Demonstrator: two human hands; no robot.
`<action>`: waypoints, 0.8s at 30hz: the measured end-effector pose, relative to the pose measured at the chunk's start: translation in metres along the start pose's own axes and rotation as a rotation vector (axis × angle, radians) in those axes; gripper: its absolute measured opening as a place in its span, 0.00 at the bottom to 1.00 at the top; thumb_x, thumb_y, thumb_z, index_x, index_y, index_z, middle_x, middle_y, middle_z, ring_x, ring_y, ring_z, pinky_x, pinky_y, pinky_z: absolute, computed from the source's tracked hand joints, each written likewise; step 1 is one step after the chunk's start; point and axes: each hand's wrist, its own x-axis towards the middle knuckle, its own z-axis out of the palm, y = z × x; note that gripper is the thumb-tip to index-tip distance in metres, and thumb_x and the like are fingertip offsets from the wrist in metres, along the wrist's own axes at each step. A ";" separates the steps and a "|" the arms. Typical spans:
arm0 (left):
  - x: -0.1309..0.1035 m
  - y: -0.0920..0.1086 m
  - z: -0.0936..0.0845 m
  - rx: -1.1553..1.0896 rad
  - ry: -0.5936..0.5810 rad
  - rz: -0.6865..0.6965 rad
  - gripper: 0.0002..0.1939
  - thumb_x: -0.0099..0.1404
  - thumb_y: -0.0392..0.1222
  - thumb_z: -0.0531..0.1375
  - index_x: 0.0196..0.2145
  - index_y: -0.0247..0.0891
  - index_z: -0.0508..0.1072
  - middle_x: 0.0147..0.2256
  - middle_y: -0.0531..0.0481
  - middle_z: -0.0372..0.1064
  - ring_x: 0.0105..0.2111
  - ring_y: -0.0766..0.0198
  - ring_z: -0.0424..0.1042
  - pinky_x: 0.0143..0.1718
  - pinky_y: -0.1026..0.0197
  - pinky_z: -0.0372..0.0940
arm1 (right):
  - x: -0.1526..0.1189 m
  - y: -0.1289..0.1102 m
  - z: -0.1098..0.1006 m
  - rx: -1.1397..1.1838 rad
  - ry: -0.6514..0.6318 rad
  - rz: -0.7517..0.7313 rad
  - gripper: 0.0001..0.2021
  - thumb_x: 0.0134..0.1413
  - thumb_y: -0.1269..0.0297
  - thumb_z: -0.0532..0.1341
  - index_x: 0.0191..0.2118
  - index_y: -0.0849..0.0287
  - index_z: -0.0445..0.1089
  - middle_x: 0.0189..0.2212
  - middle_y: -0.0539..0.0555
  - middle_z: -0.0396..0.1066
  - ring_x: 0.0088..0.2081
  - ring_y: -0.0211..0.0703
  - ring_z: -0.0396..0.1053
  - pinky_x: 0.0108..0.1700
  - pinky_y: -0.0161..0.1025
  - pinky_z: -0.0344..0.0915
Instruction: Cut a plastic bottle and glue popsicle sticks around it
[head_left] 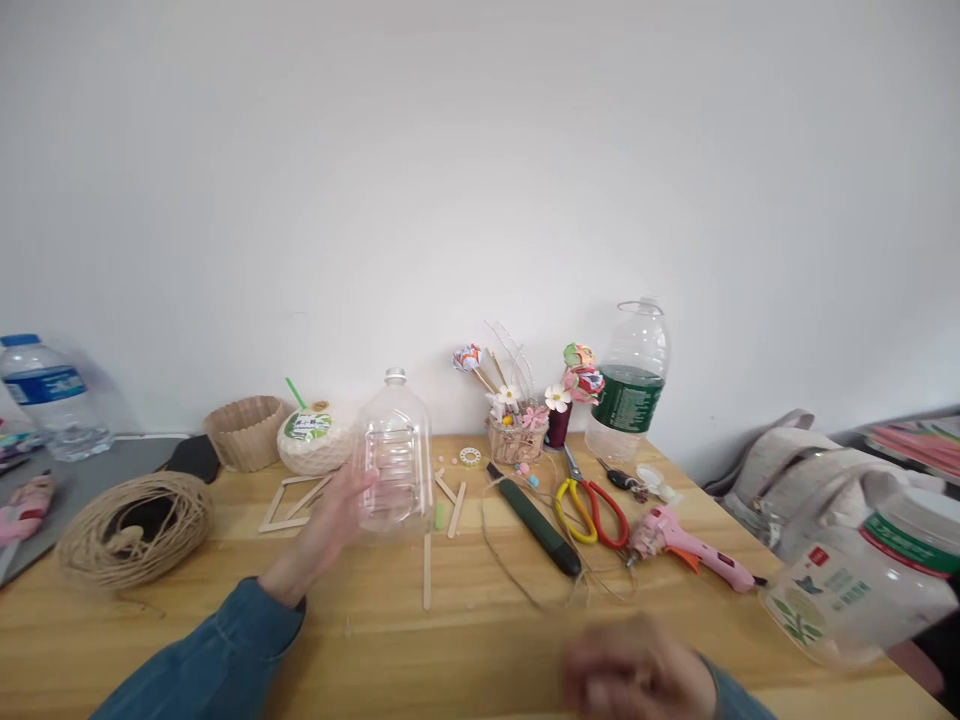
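My left hand (337, 515) grips a clear, empty plastic bottle (395, 460) by its left side, with some fingers seen through the plastic. The bottle stands roughly upright over the wooden table, and I cannot tell whether its base touches the top. Wooden craft sticks (427, 575) lie beside and in front of it, several of them joined into a frame (285, 525) left of my hand. Near the front edge is my right hand (637, 665), smeared by motion with its fingers seemingly curled. Nothing shows clearly in it.
A twine coil (135, 530), pleated paper basket (246, 432) and wrapped coconut (315, 440) are on the left. A dark green cutter (536, 525), scissors (589, 505), pink glue gun (690, 550), flower basket (517, 437), green-labelled bottle (628, 395) and jar (855, 585) are to the right.
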 end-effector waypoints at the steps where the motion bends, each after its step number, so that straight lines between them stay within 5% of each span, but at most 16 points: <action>1: 0.002 -0.001 0.000 0.003 -0.013 0.006 0.30 0.51 0.46 0.64 0.52 0.39 0.66 0.47 0.44 0.72 0.48 0.49 0.70 0.48 0.52 0.66 | 0.022 0.004 -0.016 -0.022 0.012 0.066 0.13 0.61 0.58 0.51 0.42 0.59 0.69 0.33 0.52 0.73 0.31 0.37 0.72 0.32 0.36 0.69; 5: 0.008 -0.002 -0.004 0.019 -0.064 0.029 0.28 0.56 0.46 0.62 0.53 0.40 0.64 0.49 0.43 0.70 0.49 0.51 0.69 0.49 0.52 0.64 | 0.086 0.017 -0.062 -0.210 0.160 0.238 0.16 0.59 0.60 0.48 0.35 0.58 0.72 0.28 0.55 0.75 0.29 0.44 0.73 0.30 0.39 0.68; 8: 0.012 -0.004 -0.005 0.017 -0.102 0.044 0.29 0.57 0.45 0.61 0.55 0.43 0.61 0.51 0.45 0.68 0.50 0.52 0.68 0.51 0.51 0.62 | 0.098 0.021 -0.067 -0.350 0.212 0.264 0.13 0.54 0.61 0.51 0.29 0.55 0.72 0.27 0.55 0.75 0.30 0.50 0.73 0.32 0.43 0.66; 16: 0.019 -0.017 -0.009 0.065 -0.030 0.137 0.37 0.46 0.39 0.67 0.54 0.47 0.61 0.60 0.47 0.55 0.63 0.53 0.46 0.60 0.52 0.49 | 0.099 0.022 -0.040 -0.442 0.202 0.141 0.13 0.58 0.62 0.50 0.33 0.55 0.72 0.33 0.54 0.76 0.34 0.46 0.73 0.34 0.41 0.68; 24: 0.023 -0.017 -0.018 0.133 0.012 0.154 0.37 0.45 0.37 0.67 0.53 0.48 0.61 0.55 0.47 0.56 0.60 0.52 0.49 0.56 0.53 0.54 | 0.142 -0.015 0.004 -0.534 0.026 -0.262 0.11 0.57 0.75 0.52 0.37 0.56 0.70 0.35 0.51 0.73 0.38 0.38 0.70 0.39 0.34 0.65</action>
